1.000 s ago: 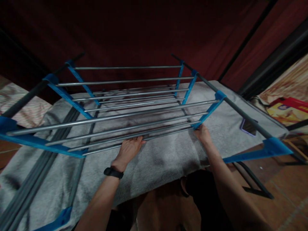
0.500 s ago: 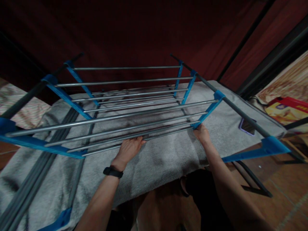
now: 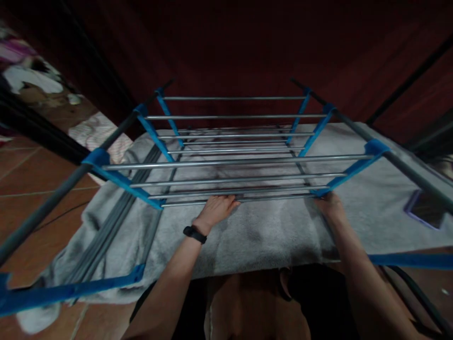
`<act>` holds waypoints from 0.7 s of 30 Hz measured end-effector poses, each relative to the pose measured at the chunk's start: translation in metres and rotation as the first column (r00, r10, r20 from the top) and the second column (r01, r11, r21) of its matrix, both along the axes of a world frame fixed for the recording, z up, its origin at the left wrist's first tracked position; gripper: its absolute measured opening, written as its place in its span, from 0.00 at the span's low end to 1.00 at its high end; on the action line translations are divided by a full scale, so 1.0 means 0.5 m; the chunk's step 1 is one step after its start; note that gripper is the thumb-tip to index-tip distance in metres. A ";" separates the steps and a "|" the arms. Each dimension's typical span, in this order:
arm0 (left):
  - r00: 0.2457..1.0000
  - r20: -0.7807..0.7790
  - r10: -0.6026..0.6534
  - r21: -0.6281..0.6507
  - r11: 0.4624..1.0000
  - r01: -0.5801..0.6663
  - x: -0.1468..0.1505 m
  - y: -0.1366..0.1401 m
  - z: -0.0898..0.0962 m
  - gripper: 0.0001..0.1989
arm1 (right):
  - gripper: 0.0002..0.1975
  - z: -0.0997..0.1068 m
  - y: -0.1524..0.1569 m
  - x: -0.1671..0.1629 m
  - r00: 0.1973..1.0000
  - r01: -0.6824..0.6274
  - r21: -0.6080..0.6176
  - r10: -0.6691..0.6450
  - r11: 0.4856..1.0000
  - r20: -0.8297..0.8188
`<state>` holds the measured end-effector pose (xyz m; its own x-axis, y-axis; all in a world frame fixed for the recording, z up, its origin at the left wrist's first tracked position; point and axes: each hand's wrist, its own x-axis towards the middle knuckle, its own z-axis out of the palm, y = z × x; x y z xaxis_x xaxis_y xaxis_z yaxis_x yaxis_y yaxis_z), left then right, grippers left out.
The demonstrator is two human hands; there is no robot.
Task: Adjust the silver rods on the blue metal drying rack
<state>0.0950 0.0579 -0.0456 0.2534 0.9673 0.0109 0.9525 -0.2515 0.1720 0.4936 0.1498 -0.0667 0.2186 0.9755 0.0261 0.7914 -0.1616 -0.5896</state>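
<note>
In front of me stands a rack of grey tubes and silver rods, held by blue plastic brackets, on a grey blanket point(image 3: 276, 241). My left hand point(image 3: 219, 208), with a black band on its wrist, is closed around the lowest front rod point(image 3: 265, 199), left of its middle. My right hand point(image 3: 330, 206) is closed at that rod's right end, on the lower tip of a blue bracket point(image 3: 348, 174); its fingertips are partly hidden underneath. An upper front rod point(image 3: 233, 163) runs between the left bracket point(image 3: 123, 182) and the right one.
Several loose grey tubes point(image 3: 106, 236) lie on the blanket at the left. Another blue bracket point(image 3: 88, 286) juts out at the lower left. A phone with a purple edge point(image 3: 424, 208) rests at the right. Dark red curtain point(image 3: 226, 47) hangs behind the rack.
The view has turned left, so the rack and both hands appear further right, and more tiled floor shows at the left. Both hands keep their grip at about the same places on the rack.
</note>
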 end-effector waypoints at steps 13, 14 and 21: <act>1.000 0.004 0.018 -0.005 1.000 -0.018 -0.002 -0.010 0.012 0.25 | 0.20 0.010 -0.011 0.018 0.957 0.036 -0.200 0.024 0.979 0.289; 1.000 0.004 0.021 -0.007 1.000 -0.021 -0.002 -0.010 0.012 0.25 | 0.22 0.013 -0.023 0.019 0.935 0.046 -0.184 0.022 0.982 0.355; 1.000 -0.003 0.006 -0.006 1.000 -0.006 -0.005 -0.017 0.009 0.16 | 0.15 0.048 -0.087 -0.071 0.905 -0.288 0.113 0.231 0.951 0.357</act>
<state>0.0924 0.0496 -0.0411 0.2478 0.9688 0.0040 0.9544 -0.2449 0.1708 0.4579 0.1063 -0.0429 -0.0909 0.9730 0.2123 0.9474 0.1502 -0.2827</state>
